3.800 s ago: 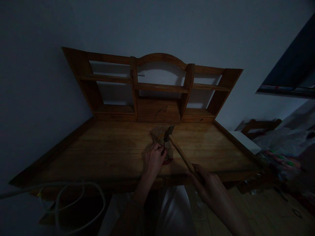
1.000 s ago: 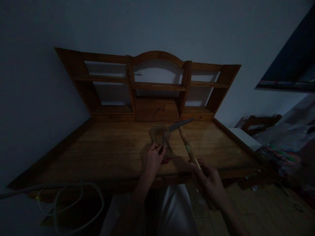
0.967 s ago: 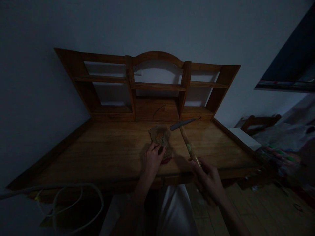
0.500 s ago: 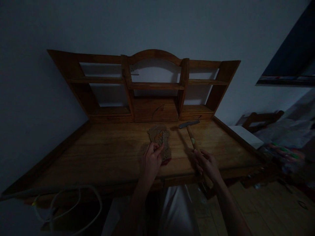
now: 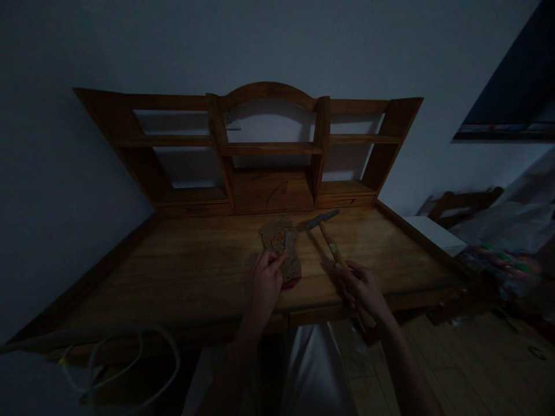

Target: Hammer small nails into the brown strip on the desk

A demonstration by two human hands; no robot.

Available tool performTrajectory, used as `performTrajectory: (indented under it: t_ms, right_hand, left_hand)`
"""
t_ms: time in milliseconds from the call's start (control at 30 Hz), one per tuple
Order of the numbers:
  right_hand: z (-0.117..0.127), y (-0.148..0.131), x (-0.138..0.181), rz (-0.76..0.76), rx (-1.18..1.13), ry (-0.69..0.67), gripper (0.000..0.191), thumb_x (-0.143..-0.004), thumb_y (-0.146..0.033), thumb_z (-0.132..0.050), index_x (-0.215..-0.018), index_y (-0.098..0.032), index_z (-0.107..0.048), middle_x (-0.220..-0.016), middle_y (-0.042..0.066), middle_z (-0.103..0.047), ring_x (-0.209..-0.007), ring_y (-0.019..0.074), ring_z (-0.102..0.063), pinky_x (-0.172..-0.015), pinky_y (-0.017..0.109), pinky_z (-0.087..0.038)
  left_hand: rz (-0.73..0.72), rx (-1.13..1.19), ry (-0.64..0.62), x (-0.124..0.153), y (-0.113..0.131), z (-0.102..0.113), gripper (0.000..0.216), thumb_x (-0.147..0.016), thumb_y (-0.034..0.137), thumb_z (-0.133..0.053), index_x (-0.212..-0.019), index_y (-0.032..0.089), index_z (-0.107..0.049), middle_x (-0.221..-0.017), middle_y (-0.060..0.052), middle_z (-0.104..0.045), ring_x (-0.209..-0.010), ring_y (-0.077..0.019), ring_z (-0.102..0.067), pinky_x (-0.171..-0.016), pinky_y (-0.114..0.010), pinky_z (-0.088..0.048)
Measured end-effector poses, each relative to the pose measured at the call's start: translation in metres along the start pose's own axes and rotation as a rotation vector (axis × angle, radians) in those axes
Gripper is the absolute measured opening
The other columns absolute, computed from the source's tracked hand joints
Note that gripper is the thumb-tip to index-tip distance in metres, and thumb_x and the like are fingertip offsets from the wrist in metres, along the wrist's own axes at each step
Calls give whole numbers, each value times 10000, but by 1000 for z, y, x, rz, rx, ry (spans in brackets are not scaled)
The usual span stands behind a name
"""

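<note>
My right hand [image 5: 362,289] is wrapped round the wooden handle of a hammer [image 5: 333,245]. Its grey metal head is raised over the desk, up and to the left of that hand. My left hand [image 5: 265,280] rests at the near left side of a rough brown piece [image 5: 292,260] with an uneven, patterned surface and a red near edge [image 5: 291,283]. Thumb and forefinger are pinched together above this piece. Whatever is between them, if anything, is too small and dark to make out.
The wooden desk [image 5: 195,271] carries a shelf unit [image 5: 271,149] along its back against the wall. A pale cable [image 5: 171,346] loops at the front left. To the right are a white box [image 5: 433,231], a wooden chair [image 5: 466,199] and plastic bags [image 5: 507,263].
The hammer's head has swung left, nearer the brown piece, in my right hand. My left hand keeps its pinch over the piece. The camera view has shifted slightly.
</note>
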State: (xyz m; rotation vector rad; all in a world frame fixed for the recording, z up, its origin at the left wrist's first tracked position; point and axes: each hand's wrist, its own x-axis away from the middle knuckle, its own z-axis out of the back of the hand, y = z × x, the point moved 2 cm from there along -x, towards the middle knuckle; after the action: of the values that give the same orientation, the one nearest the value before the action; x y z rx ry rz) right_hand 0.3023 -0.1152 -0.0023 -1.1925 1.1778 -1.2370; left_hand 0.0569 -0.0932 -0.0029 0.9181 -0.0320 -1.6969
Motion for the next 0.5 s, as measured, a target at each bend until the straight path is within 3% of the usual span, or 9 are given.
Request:
performTrajectory:
  t_ms: [300, 500]
  right_hand:
    - [1, 4, -8, 2, -41, 22, 381, -797, -554, -594, -780, -178, -530, -547, -61, -475, -318, 53, -375, -253, 171, -306]
    - [1, 10, -15, -21, -12, -15, 396, -797, -574, -580, -807, -183, -519, -524, -74, -458, -312, 63, -388, -256, 181, -343]
  left_hand:
    - [127, 86, 187, -1, 1, 13, 568, -880, 102, -395, -1421, 272, -381, -1150, -81, -553, -1066, -196, -542, -940, -339, -445]
    - [227, 52, 252, -8, -10, 6, 408, -914, 277, -422, -1308, 206, -501, -1147, -112, -556, -1113, -236, -528, -959, -380, -431]
